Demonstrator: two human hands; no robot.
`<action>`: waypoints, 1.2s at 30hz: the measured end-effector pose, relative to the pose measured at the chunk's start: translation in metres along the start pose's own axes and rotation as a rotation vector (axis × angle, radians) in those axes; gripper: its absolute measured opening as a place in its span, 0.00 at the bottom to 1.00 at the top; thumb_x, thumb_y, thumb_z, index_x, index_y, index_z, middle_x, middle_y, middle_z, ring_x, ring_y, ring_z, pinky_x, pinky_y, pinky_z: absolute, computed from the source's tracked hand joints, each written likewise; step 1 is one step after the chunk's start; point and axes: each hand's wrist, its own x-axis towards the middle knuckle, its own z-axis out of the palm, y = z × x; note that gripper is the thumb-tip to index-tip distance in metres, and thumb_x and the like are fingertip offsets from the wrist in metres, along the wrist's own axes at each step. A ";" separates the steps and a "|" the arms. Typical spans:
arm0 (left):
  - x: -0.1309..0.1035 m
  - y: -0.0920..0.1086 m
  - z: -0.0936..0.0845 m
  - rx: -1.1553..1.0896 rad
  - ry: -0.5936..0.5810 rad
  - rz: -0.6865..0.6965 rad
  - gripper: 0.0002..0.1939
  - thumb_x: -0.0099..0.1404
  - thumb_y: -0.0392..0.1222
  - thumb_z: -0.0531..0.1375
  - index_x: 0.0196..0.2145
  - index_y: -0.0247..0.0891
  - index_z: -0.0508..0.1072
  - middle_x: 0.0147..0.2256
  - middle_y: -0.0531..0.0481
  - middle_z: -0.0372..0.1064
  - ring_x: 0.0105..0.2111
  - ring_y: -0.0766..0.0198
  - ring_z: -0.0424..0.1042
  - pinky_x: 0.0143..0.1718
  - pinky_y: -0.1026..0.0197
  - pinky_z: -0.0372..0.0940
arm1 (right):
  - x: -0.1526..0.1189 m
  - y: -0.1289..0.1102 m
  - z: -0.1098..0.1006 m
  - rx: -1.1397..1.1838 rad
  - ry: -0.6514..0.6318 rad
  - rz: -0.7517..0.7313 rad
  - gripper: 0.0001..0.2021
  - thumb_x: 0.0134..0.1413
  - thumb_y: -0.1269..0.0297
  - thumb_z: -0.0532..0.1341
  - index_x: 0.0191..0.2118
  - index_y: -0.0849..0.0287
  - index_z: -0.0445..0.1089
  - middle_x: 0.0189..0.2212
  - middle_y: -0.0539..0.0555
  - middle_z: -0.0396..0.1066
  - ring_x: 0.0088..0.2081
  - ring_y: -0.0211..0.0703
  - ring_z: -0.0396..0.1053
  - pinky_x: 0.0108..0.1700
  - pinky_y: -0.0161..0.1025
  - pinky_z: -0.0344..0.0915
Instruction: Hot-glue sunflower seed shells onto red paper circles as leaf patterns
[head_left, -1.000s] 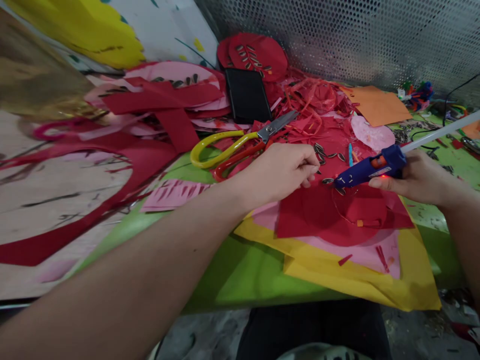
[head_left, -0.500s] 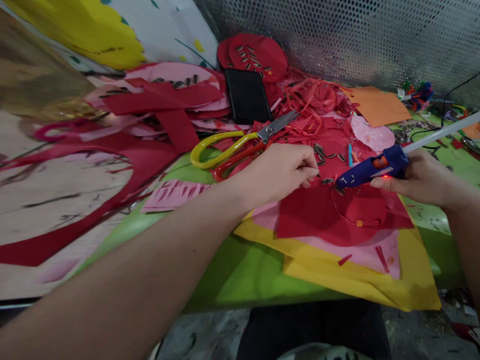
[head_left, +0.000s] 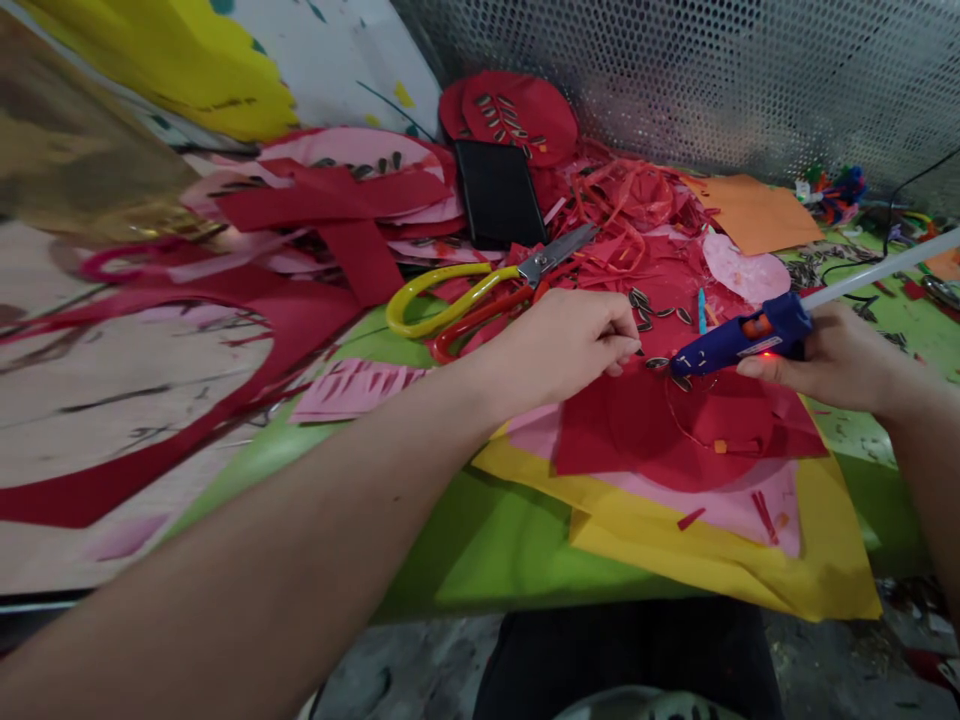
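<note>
Upper left of frame: golden-brown sheet (head_left: pixel 82 150), blurred. Middle left: red paper cut-out (head_left: pixel 300 325) with large rounded opening, lying over pale sheet (head_left: pixel 142 375). Left of centre: pink paper piece (head_left: pixel 356 388) with dark red wedge-shaped marks, lying flat on green worktop (head_left: pixel 465 540). Above and to the right: scissors (head_left: pixel 531 268), with one yellow and one red handle loop and blades aimed toward upper right. Upper centre: black flat device (head_left: pixel 501 195), just below stacked red discs (head_left: pixel 553 105) bearing dark seeds.

Centre: left hand (head_left: pixel 574 340), with fingers curled and drawn together, just left of sunflower seeds (head_left: pixel 658 363). Cannot tell whether anything is pinched between the fingertips. Right of centre: red paper (head_left: pixel 607 430) beneath the seeds, layered over pink paper (head_left: pixel 750 515) and, lowest, yellow sheet (head_left: pixel 832 565).

Also right of centre: blue glue gun (head_left: pixel 739 340), with nozzle pointing left and down among the seeds, red indicator lit, and white stick (head_left: pixel 877 265) extending from rear toward the right edge. Further right: right hand (head_left: pixel 847 360), with fingers closed around the gun and thumb along near side. Above: orange sheet (head_left: pixel 761 210), in front of perforated panel (head_left: pixel 690 80).
</note>
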 end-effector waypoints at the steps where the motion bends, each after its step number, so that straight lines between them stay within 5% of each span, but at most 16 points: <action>1: 0.000 0.001 0.000 -0.001 -0.003 -0.004 0.05 0.55 0.32 0.54 0.24 0.36 0.68 0.22 0.57 0.71 0.26 0.69 0.73 0.28 0.70 0.62 | 0.000 -0.001 0.001 0.020 -0.013 0.002 0.26 0.50 0.40 0.52 0.24 0.60 0.71 0.18 0.52 0.64 0.21 0.39 0.61 0.25 0.37 0.56; 10: -0.003 0.006 -0.001 0.048 -0.007 -0.009 0.06 0.57 0.33 0.54 0.25 0.36 0.69 0.23 0.55 0.72 0.27 0.68 0.73 0.29 0.68 0.62 | -0.002 0.002 -0.002 0.252 -0.027 0.076 0.22 0.45 0.42 0.59 0.26 0.59 0.70 0.17 0.47 0.59 0.20 0.35 0.56 0.23 0.36 0.55; 15: -0.003 0.002 0.000 0.104 0.024 0.098 0.04 0.56 0.35 0.57 0.25 0.37 0.71 0.23 0.57 0.72 0.26 0.69 0.70 0.28 0.68 0.60 | 0.000 0.009 -0.016 0.535 0.097 0.194 0.19 0.36 0.45 0.66 0.25 0.57 0.67 0.18 0.46 0.59 0.21 0.35 0.56 0.25 0.37 0.59; 36: -0.001 -0.012 0.015 0.320 0.031 0.441 0.09 0.62 0.36 0.56 0.31 0.38 0.77 0.28 0.52 0.74 0.29 0.68 0.72 0.31 0.67 0.62 | 0.005 0.022 -0.015 0.583 0.110 0.223 0.20 0.34 0.45 0.67 0.23 0.57 0.64 0.18 0.45 0.57 0.22 0.33 0.54 0.26 0.37 0.57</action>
